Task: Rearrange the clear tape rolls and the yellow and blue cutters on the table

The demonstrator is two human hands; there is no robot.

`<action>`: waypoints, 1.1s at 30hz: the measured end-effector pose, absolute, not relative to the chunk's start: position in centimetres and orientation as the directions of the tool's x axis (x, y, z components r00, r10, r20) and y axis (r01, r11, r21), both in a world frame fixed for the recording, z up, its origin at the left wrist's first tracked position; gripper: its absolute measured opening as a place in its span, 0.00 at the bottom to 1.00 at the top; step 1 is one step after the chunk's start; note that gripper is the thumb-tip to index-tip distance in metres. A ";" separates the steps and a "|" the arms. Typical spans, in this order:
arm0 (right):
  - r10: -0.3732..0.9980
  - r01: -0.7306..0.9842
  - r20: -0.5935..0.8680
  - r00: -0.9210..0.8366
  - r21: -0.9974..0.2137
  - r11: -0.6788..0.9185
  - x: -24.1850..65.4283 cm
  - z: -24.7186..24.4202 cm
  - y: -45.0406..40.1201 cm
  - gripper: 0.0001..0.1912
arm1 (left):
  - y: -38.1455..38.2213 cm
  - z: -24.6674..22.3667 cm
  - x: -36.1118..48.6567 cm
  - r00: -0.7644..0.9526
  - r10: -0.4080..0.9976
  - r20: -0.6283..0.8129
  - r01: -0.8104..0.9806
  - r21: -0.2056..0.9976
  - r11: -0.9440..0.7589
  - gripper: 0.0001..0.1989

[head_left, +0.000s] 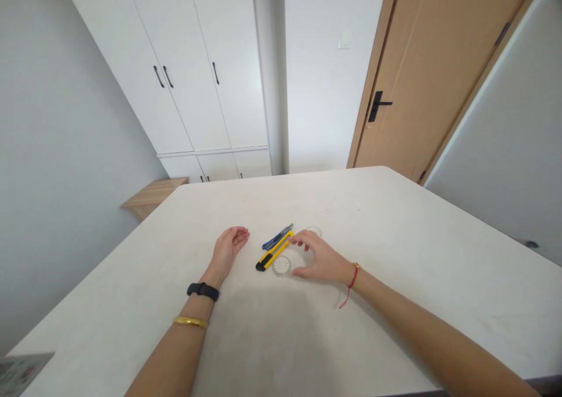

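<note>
A yellow utility knife (274,252) with black parts lies slanted on the white table, alongside a smaller blue utility knife (277,237). Just below the yellow one sits a small round roll of clear tape (281,266). Another clear ring (314,231) lies farther back, partly covered by my right hand (318,257). That hand hovers beside the tape roll and the yellow knife, thumb and fingers apart, with nothing between them. My left hand (228,247) rests on its edge to the left of the knives, its fingers loosely curved and holding nothing.
The white table (377,327) spans the lower view. A wooden surface (153,195) stands beyond its left corner, and a printed flat item (24,373) is at the near left edge. White cupboards (211,110) and a wooden door (439,63) are behind.
</note>
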State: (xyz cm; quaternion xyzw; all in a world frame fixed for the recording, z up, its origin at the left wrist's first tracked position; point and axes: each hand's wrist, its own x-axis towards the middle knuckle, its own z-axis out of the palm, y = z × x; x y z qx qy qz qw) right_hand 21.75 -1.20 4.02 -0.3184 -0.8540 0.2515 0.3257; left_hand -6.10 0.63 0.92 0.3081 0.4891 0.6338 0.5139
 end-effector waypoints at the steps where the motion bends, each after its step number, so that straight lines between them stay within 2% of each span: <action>1: 0.691 0.368 0.380 -0.615 -0.637 0.678 21.0 3.8 -1.8 0.34 | 0.6 0.9 -6.1 -0.282 0.953 -0.108 -0.351 0.936 0.002 0.07; 4: 0.690 0.382 0.361 -0.628 -0.628 0.677 19.5 2.6 -2.4 0.37 | 0.5 0.7 -6.1 -0.277 0.956 -0.094 -0.341 0.940 -0.007 0.07; 10: 0.693 0.401 0.328 -0.642 -0.627 0.668 19.0 1.5 -1.7 0.33 | 0.5 0.8 -5.8 -0.276 0.956 -0.098 -0.322 0.947 0.004 0.07; 18: 0.654 0.346 0.384 -0.652 -0.617 0.707 18.7 1.5 -2.0 0.26 | 0.6 0.7 -5.9 -0.280 0.955 -0.097 -0.317 0.949 0.004 0.07; 24: 0.724 0.356 0.431 -0.538 -0.663 0.659 21.5 4.6 0.1 0.22 | 0.7 0.3 -6.1 -0.268 0.961 -0.073 -0.314 0.949 -0.016 0.08; 27: 0.772 0.409 0.476 -0.421 -0.660 0.630 24.5 5.9 2.1 0.19 | 0.7 0.2 -6.1 -0.271 0.960 -0.070 -0.315 0.949 -0.020 0.08; 33: 0.853 0.505 0.404 -0.331 -0.688 0.521 27.8 4.2 4.7 0.18 | 0.8 0.2 -6.1 -0.269 0.960 -0.073 -0.309 0.951 -0.014 0.07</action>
